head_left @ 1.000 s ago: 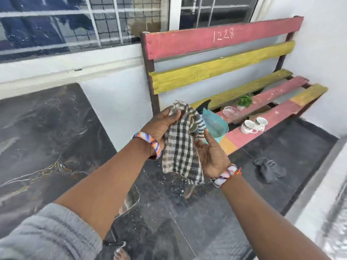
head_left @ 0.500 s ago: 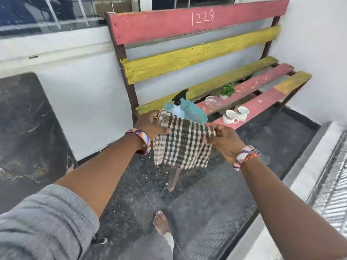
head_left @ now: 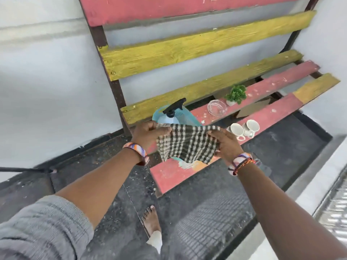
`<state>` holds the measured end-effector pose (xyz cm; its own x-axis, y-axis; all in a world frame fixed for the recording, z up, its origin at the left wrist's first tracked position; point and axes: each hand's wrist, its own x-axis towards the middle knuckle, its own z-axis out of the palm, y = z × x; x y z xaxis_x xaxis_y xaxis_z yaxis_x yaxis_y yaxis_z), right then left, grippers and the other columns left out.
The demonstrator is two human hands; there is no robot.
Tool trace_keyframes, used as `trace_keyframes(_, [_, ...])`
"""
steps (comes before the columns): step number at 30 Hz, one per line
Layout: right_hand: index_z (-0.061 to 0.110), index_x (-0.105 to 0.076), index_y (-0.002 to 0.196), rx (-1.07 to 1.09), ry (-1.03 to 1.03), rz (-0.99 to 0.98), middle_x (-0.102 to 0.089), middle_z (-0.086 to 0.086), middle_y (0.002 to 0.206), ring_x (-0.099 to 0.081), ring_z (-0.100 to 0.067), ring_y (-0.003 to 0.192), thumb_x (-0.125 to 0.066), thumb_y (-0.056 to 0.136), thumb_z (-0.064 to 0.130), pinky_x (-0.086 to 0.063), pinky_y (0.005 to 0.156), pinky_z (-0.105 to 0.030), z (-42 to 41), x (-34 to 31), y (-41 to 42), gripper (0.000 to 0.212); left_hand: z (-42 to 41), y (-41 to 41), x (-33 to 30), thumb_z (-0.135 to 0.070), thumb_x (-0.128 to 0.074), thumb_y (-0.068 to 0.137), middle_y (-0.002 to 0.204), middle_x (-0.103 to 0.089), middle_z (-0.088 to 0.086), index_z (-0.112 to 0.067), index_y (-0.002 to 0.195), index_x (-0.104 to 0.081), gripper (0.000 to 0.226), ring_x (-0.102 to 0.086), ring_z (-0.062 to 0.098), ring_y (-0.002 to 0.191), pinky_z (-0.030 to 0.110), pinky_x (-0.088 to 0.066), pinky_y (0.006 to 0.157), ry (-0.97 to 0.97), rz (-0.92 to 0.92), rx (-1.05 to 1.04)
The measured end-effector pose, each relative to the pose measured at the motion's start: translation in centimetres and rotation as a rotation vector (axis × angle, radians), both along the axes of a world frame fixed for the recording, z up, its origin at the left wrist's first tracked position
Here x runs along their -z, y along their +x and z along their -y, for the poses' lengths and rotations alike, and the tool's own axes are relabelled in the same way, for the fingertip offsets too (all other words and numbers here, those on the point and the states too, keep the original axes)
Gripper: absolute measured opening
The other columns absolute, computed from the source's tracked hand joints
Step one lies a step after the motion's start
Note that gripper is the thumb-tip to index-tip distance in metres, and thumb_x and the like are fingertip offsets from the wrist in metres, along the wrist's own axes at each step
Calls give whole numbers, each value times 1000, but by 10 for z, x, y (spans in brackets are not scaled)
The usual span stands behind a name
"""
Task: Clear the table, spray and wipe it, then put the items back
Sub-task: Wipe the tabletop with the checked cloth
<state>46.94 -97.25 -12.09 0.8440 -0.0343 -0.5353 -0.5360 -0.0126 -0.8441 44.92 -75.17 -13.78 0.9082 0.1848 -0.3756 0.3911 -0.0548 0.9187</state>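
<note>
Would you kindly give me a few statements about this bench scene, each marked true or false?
1. Both hands, left hand and right hand, hold the black-and-white checked cloth. True.
2. Two white ceramic cups lie on the red-and-yellow wooden bench. True.
3. The clear glass bowl sits on the floor. False: it rests on the bench.
4. The small green potted plant is beside the bowl. True.
5. The black-nozzled spray bottle is in the right hand. False: it stands behind the cloth, unheld.

Slatted bench: spray bottle, glass bowl, plant, seemingly two cups.

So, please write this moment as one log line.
both hands: left hand, right hand | hold: checked cloth stretched | over: bench
</note>
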Motion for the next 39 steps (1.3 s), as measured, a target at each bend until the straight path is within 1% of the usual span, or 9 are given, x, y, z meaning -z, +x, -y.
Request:
trace_keyframes(3, [9,-60,88,2,-3,-71,-65,-8,86,-59,-20,72,-55,89,14,-48,73,-31,-6,7,27,7,10,19,-1,-13,-71,78,66,-65,7,-11,81,-63,10,-59,11,48,21,-47,50,-220,-71,-125])
trace_keyframes(8, [-5,-55,119,-127,-163,-169,-61,-12,118,-61,-28,98,-62,85,8,-48,92,-40,-7,16,63,37,24,45,14,-8,-72,77,141,-45,7,-6,142,-35,75,-48,28,125,41,-44,97,-83,-214,-120])
trace_keyframes(12, [-3,-29,133,-399,-433,-94,-47,-12,116,-47,-24,98,-65,79,-6,-43,81,-31,-5,30,85,65,35,58,30,-5,-73,76,142,-43,15,-4,141,-32,77,-46,33,126,44,-44,100,78,-331,-52])
trace_keyframes(16, [5,-35,124,-646,-710,48,-51,-10,101,-52,-28,95,-64,75,-1,-46,79,-35,-7,45,107,58,48,64,45,-10,-72,77,77,-38,-3,2,131,-31,68,-45,17,76,20,-38,54,248,-480,23])
trace_keyframes(18, [5,-42,119,-774,-855,158,-50,-15,115,-51,-31,103,-62,74,-2,-42,82,-32,-11,53,117,50,57,71,49,-14,-74,76,68,-23,-8,6,131,-31,73,-42,16,84,20,-38,58,367,-492,60])
trace_keyframes(22, [1,-41,119,-1063,-931,257,-44,-18,122,-53,-37,107,-52,78,-10,-45,88,-38,-19,72,130,43,75,94,63,-4,-67,80,102,-58,11,11,141,-8,86,-57,28,105,31,-48,92,453,-610,162])
trace_keyframes(27, [0,-41,127,-1389,-1033,320,-40,-19,135,-56,-38,113,-40,81,-17,-46,92,-42,-26,91,132,48,83,102,78,-5,-51,90,111,-61,18,10,142,-4,71,-63,31,107,36,-50,83,688,-682,271])
trace_keyframes(35, [2,-50,127,-1618,-1273,400,-45,-16,134,-40,-34,128,-40,90,-4,-46,95,-42,-33,94,136,39,99,108,65,3,-34,85,129,-48,9,-5,126,-52,46,-51,27,117,32,-54,79,1311,-514,372])
trace_keyframes(39, [6,-56,121,-1752,-1244,344,-57,-14,126,-53,-32,119,-38,93,2,-46,94,-41,-34,108,136,33,103,110,66,2,-44,88,125,-55,14,-3,122,-54,35,-52,33,119,42,-49,93,1138,-465,772])
